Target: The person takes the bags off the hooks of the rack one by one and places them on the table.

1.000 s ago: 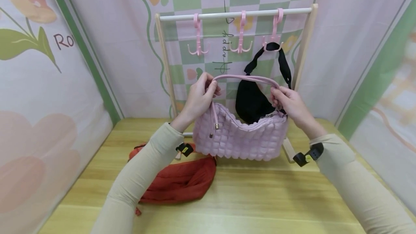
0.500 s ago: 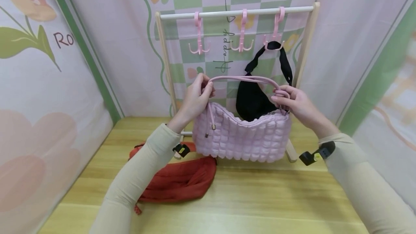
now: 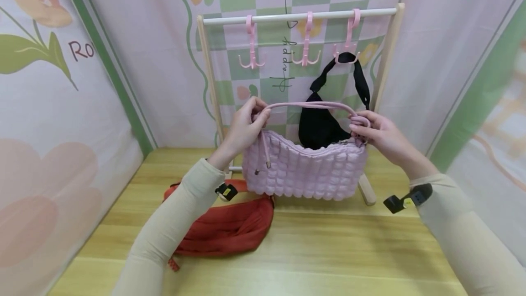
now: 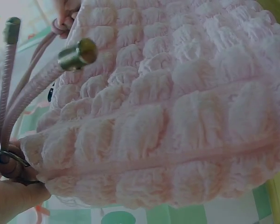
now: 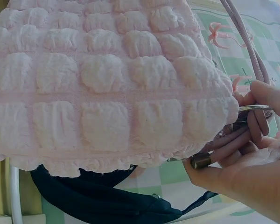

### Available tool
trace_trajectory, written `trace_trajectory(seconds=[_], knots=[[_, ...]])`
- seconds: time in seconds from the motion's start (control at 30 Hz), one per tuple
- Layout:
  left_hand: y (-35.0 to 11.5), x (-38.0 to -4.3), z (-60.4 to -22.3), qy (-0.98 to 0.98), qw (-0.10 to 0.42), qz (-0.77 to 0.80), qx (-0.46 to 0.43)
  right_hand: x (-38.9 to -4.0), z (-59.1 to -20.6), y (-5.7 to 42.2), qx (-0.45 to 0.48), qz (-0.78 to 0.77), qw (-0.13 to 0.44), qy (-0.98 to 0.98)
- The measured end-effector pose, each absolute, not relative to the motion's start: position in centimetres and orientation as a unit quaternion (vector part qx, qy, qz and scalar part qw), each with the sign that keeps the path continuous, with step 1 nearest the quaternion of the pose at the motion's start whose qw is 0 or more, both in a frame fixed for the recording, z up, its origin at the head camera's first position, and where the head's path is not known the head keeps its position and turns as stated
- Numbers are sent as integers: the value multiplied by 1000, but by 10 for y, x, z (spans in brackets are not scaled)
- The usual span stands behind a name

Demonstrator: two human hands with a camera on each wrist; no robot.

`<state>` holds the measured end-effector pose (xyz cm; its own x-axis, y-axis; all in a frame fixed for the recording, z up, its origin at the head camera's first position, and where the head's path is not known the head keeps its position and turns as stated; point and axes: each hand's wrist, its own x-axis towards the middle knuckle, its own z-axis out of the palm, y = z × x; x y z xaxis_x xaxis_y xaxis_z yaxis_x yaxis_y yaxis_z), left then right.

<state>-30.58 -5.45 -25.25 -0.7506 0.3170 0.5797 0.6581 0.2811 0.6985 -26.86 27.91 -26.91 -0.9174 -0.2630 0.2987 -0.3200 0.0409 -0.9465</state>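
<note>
A pink quilted handbag (image 3: 306,170) hangs between both hands in front of the rack, its thin double handle (image 3: 312,104) arched above it. At the bag's left end my left hand (image 3: 245,124) pinches the base of the handle, and cord ends with metal tips (image 4: 77,55) dangle beside it. My right hand (image 3: 380,134) grips the handle's knotted right end near a metal ring (image 5: 254,108). Behind the handbag, a black bag (image 3: 318,124) hangs by its strap from the rightmost pink hook (image 3: 348,40); the handbag hides its lower part.
A wooden rack with a white bar (image 3: 279,17) stands at the back of the wooden table (image 3: 328,250). Two other pink hooks, the left hook (image 3: 251,42) and middle hook (image 3: 306,42), bear nothing. A red bag (image 3: 230,229) lies at the front left, under the left forearm.
My right hand has shifted to the right and slightly down along the handle's end. My left hand has moved a little left. The handle arch sits slightly lower and wider.
</note>
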Motion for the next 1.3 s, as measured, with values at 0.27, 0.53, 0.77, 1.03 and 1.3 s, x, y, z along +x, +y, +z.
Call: trace_trajectory(seconds=[0.27,0.53,0.77,1.03,1.3], knots=[[-59,-305,-254,-789,164,-505,-309,-266,-271,283,177,660,28,-730],[-62,-305,-257,-785,166,-507,-313,-262,-272,284,175,657,33,-733],[-63,-303,-262,-798,170,-499,-292,-259,-273,284,179,671,45,-718],[-64,-298,-264,-804,185,-486,-287,-254,-277,285,166,701,59,-691],[-64,-296,-267,-806,184,-477,-299,-253,-280,284,167,724,71,-666]])
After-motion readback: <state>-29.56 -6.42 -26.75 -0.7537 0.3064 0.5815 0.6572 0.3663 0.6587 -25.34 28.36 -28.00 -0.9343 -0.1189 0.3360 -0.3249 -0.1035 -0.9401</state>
